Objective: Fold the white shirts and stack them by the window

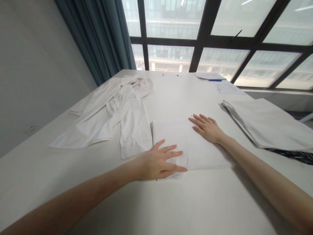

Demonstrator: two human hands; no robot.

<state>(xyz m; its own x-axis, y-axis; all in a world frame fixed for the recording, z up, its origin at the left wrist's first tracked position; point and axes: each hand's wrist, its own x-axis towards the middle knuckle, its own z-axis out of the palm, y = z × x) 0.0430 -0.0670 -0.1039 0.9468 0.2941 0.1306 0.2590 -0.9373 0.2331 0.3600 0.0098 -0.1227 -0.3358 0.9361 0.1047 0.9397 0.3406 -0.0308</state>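
Note:
A folded white garment point(186, 140) lies flat on the white table point(156, 199) in front of me. My left hand point(158, 161) rests flat on its near left corner, fingers stretched out and apart. My right hand point(207, 127) lies flat on its far right part, fingers straight and pointing left. Neither hand grips anything.
An unfolded white shirt point(110, 114) is spread out at the left. A stack of folded white cloth point(266, 122) sits at the right over something dark striped point(295, 156). Papers point(210, 75) and a blue pen point(215, 80) lie at the far edge by the window; a dark curtain point(100, 36) hangs at the left.

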